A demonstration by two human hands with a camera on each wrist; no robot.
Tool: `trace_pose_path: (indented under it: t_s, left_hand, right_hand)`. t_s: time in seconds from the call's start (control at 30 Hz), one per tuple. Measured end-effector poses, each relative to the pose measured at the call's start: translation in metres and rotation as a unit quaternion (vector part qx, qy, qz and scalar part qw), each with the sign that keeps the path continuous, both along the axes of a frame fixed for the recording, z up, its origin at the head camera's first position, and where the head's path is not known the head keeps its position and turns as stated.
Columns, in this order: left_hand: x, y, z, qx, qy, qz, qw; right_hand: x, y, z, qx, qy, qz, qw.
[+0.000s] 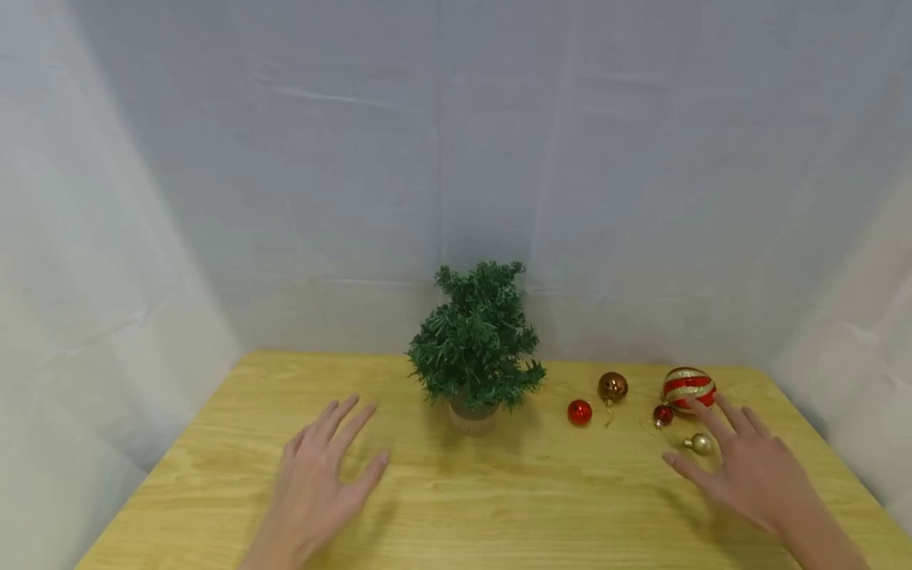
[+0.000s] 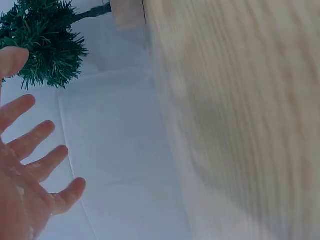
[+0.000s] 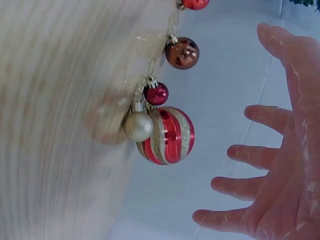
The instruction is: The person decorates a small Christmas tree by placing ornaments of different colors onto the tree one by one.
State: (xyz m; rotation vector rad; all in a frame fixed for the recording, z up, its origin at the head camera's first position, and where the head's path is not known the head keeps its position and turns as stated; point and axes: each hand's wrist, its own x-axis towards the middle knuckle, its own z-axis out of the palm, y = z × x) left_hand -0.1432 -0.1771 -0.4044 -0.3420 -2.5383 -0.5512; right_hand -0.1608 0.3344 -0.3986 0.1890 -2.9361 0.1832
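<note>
A small green artificial Christmas tree stands upright in a pale pot at the table's back middle. My left hand, fingers spread and holding nothing, hovers over the table left of the tree. On the right, my right hand is likewise spread and empty, its fingertips near the ornaments. These are a large red ball with gold glitter stripes, a small pearly gold ball, a small dark red ball, a brown ball and a bright red ball.
The wooden table has rounded back corners. White cloth hangs behind it and along both sides. Thin gold hanging loops lie beside several of the ornaments.
</note>
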Motion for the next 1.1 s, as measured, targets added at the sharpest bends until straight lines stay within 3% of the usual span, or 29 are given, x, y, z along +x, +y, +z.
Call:
trace_pose_path:
  t_s: [0.13, 0.3, 0.53, 0.87, 1.1]
  left_hand:
    - [-0.007, 0.003, -0.001, 0.015, 0.052, -0.019, 0.9984]
    - [-0.01, 0.01, 0.0, 0.055, 0.069, -0.045, 0.9951]
    - [-0.021, 0.028, 0.007, 0.103, 0.137, -0.101, 0.98]
    - [-0.042, 0.041, 0.015, 0.122, 0.165, -0.134, 0.9694]
    - [-0.053, 0.048, 0.018, 0.113, 0.19, -0.151, 0.9635]
  right_hand:
    - [-0.003, 0.006, 0.0, -0.007, -0.006, 0.0, 1.0]
    - [-0.007, 0.011, -0.002, -0.018, -0.012, 0.002, 1.0]
    - [-0.014, 0.021, -0.004, -0.032, 0.0, 0.019, 0.999]
    - [-0.037, 0.03, -0.001, -0.031, 0.066, 0.077, 0.994]
    - [-0.055, 0.035, 0.004, -0.017, 0.05, 0.097, 0.994]
